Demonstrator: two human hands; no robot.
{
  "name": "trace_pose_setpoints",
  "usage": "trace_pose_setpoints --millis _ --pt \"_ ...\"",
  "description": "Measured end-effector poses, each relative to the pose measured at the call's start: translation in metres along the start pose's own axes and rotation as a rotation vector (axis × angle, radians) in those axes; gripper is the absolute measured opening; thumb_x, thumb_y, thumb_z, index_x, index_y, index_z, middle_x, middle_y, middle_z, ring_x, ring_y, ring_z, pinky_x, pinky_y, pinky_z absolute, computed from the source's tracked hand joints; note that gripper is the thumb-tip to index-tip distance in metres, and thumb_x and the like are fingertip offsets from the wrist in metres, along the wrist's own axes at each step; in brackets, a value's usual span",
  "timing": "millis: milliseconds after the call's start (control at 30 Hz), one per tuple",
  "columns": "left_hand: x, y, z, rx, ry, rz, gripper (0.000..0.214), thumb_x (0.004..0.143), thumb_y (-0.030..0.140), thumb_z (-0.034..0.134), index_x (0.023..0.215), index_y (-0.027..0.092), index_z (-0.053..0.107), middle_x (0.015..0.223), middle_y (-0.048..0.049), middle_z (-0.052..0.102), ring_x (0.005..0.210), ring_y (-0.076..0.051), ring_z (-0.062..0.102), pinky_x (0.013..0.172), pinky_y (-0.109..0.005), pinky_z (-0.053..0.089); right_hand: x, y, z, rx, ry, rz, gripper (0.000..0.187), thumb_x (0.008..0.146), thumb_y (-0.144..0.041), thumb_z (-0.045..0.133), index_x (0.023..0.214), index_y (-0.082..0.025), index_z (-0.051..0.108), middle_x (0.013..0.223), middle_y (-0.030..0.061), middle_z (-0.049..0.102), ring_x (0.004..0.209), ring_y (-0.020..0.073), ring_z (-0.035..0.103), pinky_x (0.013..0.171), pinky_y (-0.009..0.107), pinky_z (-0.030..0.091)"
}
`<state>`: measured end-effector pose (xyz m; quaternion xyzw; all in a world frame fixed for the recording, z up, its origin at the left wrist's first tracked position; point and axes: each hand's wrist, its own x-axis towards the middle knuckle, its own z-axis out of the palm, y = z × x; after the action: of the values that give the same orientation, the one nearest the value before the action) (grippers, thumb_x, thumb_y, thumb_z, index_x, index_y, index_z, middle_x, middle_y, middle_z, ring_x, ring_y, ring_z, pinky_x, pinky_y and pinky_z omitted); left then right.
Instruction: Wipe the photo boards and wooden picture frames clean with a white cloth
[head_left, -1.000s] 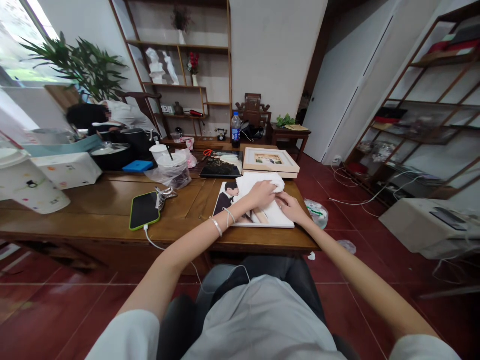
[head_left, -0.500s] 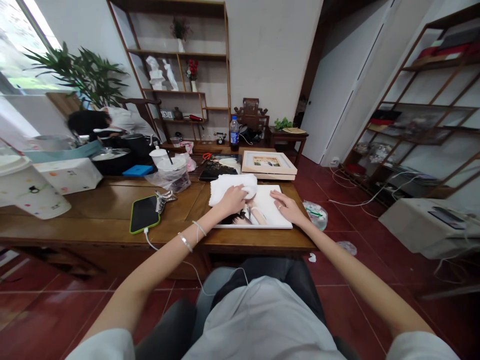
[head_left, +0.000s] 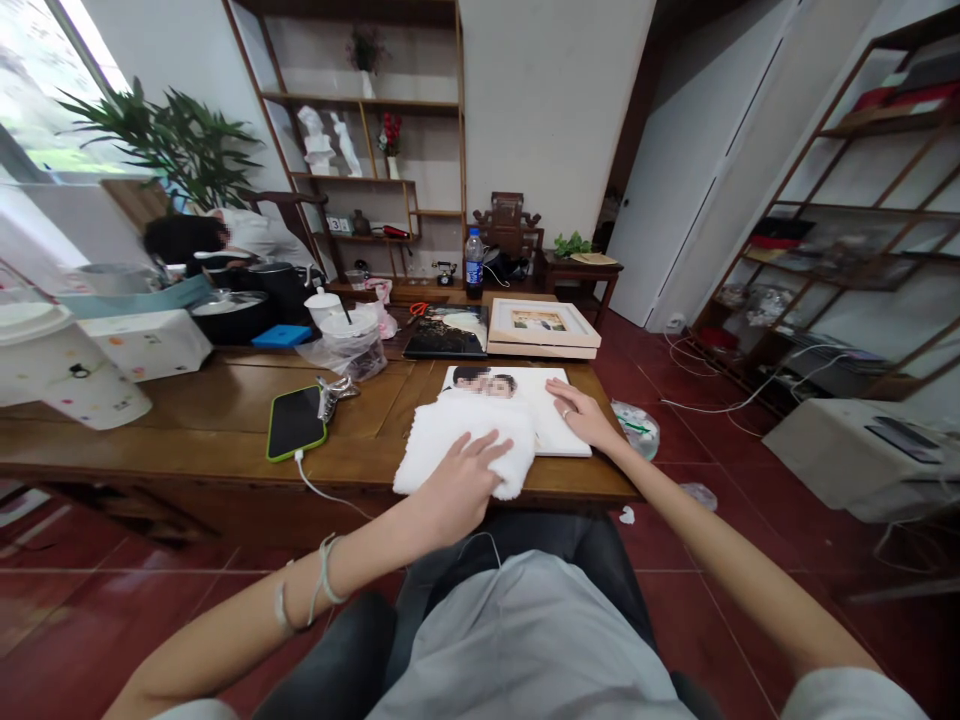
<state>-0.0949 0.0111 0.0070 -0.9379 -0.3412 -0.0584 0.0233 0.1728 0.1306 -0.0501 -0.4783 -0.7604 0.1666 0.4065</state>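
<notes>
A white towel (head_left: 450,435) covers the lower left part of a white photo panel (head_left: 553,436) and hangs a little over the table's front edge. My left hand (head_left: 469,480) presses on the towel from above, its fingers spread across the cloth; the thumb is hard to make out. On the panel's right side lies my right hand (head_left: 583,412), fingers stretched out flat, with a ring on one finger. The upper part of the panel shows two printed heads; the towel hides the picture below them.
Behind the panel lie a framed picture (head_left: 544,330) and a dark album-like panel (head_left: 446,332). To the left are a charging phone (head_left: 296,422), a bagged cup (head_left: 352,340) and a large paper cup (head_left: 90,370). A bottle (head_left: 474,265) stands at the back. Another person (head_left: 262,235) leans at far left.
My left hand has drawn the towel toward me, down to the table's front edge, uncovering the printed heads. Its fingers have spread. My right hand stays on the panel.
</notes>
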Motion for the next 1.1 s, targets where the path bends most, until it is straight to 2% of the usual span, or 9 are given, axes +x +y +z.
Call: trace_pose_setpoints --millis 133,267,367,433,567,667,767,1000,1100 --pt "0.007 -0.011 0.005 -0.043 0.035 0.036 0.032 0.077 0.005 0.044 0.092 0.018 0.069 0.143 -0.0038 0.04 0.134 -0.025 0.03 0.11 -0.046 0.027 0.0 -0.001 0.0 0.005 -0.005 0.006 0.036 0.081 -0.018 0.049 0.111 -0.023 0.066 0.128 0.0043 0.057 0.126 0.0219 0.045 0.11 0.044 0.03" --pt "0.031 -0.044 0.012 -0.06 0.075 0.013 0.033 0.078 0.007 0.045 0.1 0.018 0.067 0.143 -0.0053 0.04 0.135 -0.023 0.03 0.11 -0.045 0.025 0.0 -0.002 -0.001 0.006 -0.005 0.014 0.035 0.08 -0.018 0.05 0.111 -0.023 0.066 0.128 0.0046 0.057 0.127 0.0223 0.044 0.11 0.044 0.03" --pt "0.052 -0.073 0.017 -0.049 0.085 -0.018 0.025 0.086 0.02 0.045 0.095 0.016 0.067 0.144 -0.0078 0.038 0.135 -0.025 0.029 0.11 -0.049 0.023 0.0 -0.002 -0.001 0.013 -0.008 0.01 0.035 0.08 -0.018 0.05 0.111 -0.024 0.066 0.128 0.0033 0.057 0.127 0.022 0.044 0.11 0.044 0.03" --pt "0.064 -0.088 0.021 -0.037 0.095 -0.042 0.031 0.09 0.033 0.043 0.094 0.016 0.067 0.144 -0.0088 0.038 0.135 -0.027 0.028 0.109 -0.052 0.022 0.0 -0.001 -0.001 0.012 -0.006 0.006 0.036 0.081 -0.017 0.05 0.112 -0.024 0.066 0.127 0.0031 0.057 0.127 0.0215 0.044 0.11 0.044 0.03" --pt "0.08 -0.104 0.027 0.002 0.099 -0.08 0.038 0.093 0.041 0.038 0.101 0.017 0.066 0.145 -0.0078 0.036 0.136 -0.029 0.025 0.107 -0.056 0.022 0.001 0.002 0.0 0.006 -0.005 0.004 0.036 0.081 -0.017 0.049 0.113 -0.021 0.065 0.128 0.0056 0.056 0.127 0.0216 0.044 0.11 0.043 0.03" --pt "0.083 -0.098 0.027 0.042 0.084 -0.097 0.038 0.094 0.035 0.034 0.108 0.016 0.064 0.145 -0.0095 0.036 0.135 -0.03 0.026 0.105 -0.055 0.026 0.001 0.004 0.002 0.017 0.0 -0.002 0.036 0.08 -0.017 0.05 0.112 -0.022 0.065 0.128 0.0051 0.057 0.126 0.0217 0.044 0.11 0.044 0.03" --pt "0.075 -0.08 0.022 0.102 0.048 -0.082 0.035 0.094 0.029 0.035 0.108 0.015 0.064 0.143 -0.012 0.038 0.134 -0.032 0.029 0.102 -0.056 0.031 0.001 0.006 0.002 0.024 0.004 -0.008 0.035 0.08 -0.018 0.05 0.111 -0.024 0.066 0.127 0.0037 0.058 0.126 0.0218 0.045 0.11 0.044 0.031" --pt "0.023 -0.014 0.011 0.167 0.017 0.035 0.027 0.09 0.025 0.044 0.097 0.018 0.069 0.144 -0.0119 0.037 0.133 -0.035 0.03 0.102 -0.056 0.031 0.0 0.005 0.002 -0.001 0.003 -0.01 0.036 0.082 -0.018 0.048 0.113 -0.022 0.065 0.129 0.0052 0.056 0.126 0.0213 0.045 0.11 0.043 0.03" --pt "0.004 0.003 0.014 0.177 0.037 0.102 0.024 0.088 0.029 0.049 0.094 0.019 0.07 0.147 -0.011 0.032 0.134 -0.037 0.026 0.103 -0.057 0.028 0.0 0.003 0.001 -0.003 0.0 -0.012 0.035 0.082 -0.018 0.048 0.113 -0.022 0.065 0.128 0.005 0.056 0.126 0.021 0.045 0.11 0.043 0.03"
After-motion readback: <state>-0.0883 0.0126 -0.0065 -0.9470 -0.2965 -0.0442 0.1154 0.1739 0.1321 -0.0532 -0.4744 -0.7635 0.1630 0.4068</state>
